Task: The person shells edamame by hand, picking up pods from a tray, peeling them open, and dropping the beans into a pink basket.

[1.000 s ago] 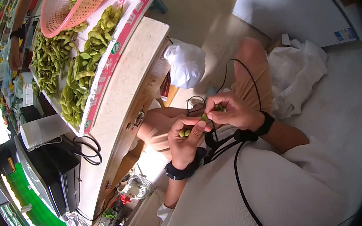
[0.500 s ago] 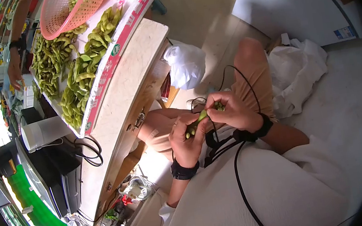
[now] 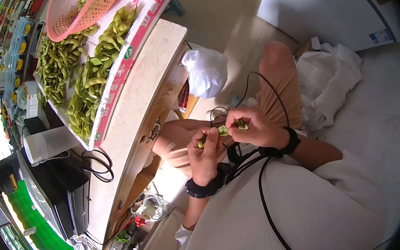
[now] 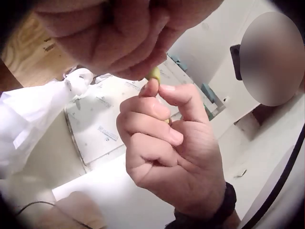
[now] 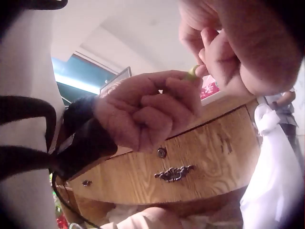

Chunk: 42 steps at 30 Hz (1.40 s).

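Observation:
Between both hands is a green soybean pod (image 3: 223,130), its paler side showing in the head view. My left hand (image 3: 202,160) pinches one end between thumb and forefinger. Several loose green beans (image 3: 200,144) sit in its curled fingers. At the other end, the fingertips and thumb of my right hand (image 3: 262,128) pinch the pod, and more green pieces (image 3: 243,124) are tucked in that palm. Both wrist views show only a small bit of the pod (image 4: 153,75), the rest hidden by fingers. A black band circles each wrist.
Left of the hands, a table (image 3: 152,65) carries a pink-edged tray (image 3: 122,74) heaped with pods (image 3: 88,84) and a pink basket (image 3: 70,20). A white plastic bag (image 3: 206,71) hangs at the table's side. Black cables (image 3: 266,202) run over the lap and shirt.
The pod between the hands was a whole green pod half a second ago and now shows a paler side. Another person's arm beyond the table has left the view.

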Motion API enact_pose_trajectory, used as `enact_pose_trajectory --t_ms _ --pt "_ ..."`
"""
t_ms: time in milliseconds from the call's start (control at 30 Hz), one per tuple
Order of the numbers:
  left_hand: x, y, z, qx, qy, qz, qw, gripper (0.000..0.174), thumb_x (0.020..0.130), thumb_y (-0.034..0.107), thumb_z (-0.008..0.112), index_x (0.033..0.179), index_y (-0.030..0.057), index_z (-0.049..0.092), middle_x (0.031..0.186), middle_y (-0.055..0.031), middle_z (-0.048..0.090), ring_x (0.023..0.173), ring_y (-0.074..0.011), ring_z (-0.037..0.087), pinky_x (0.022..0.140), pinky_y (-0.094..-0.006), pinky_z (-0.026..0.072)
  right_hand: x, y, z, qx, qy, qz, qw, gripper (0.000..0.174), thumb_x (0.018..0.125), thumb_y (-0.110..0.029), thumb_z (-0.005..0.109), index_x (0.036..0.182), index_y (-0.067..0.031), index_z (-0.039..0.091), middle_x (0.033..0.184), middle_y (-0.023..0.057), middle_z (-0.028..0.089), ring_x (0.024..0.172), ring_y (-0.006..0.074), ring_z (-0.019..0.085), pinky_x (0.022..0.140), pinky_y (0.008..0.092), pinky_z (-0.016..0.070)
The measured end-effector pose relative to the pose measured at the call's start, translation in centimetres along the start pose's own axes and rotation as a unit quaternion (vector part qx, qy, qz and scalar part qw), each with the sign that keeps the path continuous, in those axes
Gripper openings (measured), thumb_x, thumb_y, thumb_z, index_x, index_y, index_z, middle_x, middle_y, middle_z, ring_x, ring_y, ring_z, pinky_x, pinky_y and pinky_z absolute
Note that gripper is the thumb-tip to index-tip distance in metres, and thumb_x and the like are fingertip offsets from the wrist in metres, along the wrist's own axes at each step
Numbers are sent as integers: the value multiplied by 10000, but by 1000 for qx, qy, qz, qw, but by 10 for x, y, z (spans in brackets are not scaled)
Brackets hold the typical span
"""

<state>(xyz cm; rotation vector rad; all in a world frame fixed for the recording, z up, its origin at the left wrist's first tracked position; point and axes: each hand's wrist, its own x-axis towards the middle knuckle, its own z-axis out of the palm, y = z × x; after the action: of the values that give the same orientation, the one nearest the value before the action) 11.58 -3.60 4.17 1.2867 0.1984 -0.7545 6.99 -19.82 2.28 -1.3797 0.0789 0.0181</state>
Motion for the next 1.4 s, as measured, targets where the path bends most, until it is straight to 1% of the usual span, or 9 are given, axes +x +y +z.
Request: enact_pose_trajectory --t_ms 233,433,633,700,833,900,1033,1133,1400 --pt "-6 -4 1 123 -32 129 983 163 927 161 565 869 9 572 734 23 539 634 -37 465 558 -181 376 3 -10 -8 -6 -68 59 996 247 835 -225 674 784 -12 560 700 10 517 651 71 453 557 237 352" --pt "-10 -1 2 112 -56 95 988 141 928 160 561 914 21 575 724 11 557 625 -36 464 545 -171 364 2 -6 -14 -11 -126 57 990 249 859 -245 647 818 -5 596 705 10 545 653 64 458 564 237 360" --pt "-6 -13 -1 52 -104 99 988 139 936 174 548 926 37 570 702 10 543 564 -26 414 497 -165 315 -2 -13 -15 142 -124 173 967 247 855 -240 644 826 1 598 705 0 544 660 57 470 582 234 379" --pt "-6 -9 -2 49 -92 69 992 144 938 177 544 922 36 568 702 9 540 557 -25 407 491 -165 309 -3 2 -15 13 -126 17 992 225 879 -221 615 832 -1 604 716 -17 547 658 51 472 573 226 373" --pt "-6 -4 -3 6 -58 30 998 161 943 183 534 916 26 559 710 0 539 581 -34 428 517 -169 335 -3 -2 -16 -34 -133 -1 991 223 894 -230 593 876 -8 604 719 -26 543 638 37 459 548 206 360" --pt "-4 -3 -3 5 -44 53 998 163 943 181 534 914 23 557 712 -2 540 604 -42 443 544 -174 354 -5 -12 -17 142 -118 183 966 213 912 -219 566 928 -8 595 699 -25 529 614 27 439 523 192 348" --pt "-4 2 -5 -6 -29 69 997 168 943 180 535 907 17 553 723 -8 546 666 -61 477 616 -187 394 -3 -3 -20 193 -78 191 959 163 927 -161 547 932 -3 587 700 -30 509 610 30 433 526 187 351" --pt "-5 4 -3 -7 -25 73 997 168 944 180 534 898 20 557 727 -5 553 653 -56 474 607 -185 395 2 -14 -15 45 -89 71 992 168 897 -155 601 922 11 588 734 -18 530 644 40 464 565 197 384" --pt "-4 5 -18 -17 -26 47 998 168 940 213 545 918 49 576 716 22 560 596 -21 426 530 -158 321 16 -21 -1 -30 -94 43 994 147 872 -106 626 942 23 630 839 48 642 779 55 570 651 214 458"
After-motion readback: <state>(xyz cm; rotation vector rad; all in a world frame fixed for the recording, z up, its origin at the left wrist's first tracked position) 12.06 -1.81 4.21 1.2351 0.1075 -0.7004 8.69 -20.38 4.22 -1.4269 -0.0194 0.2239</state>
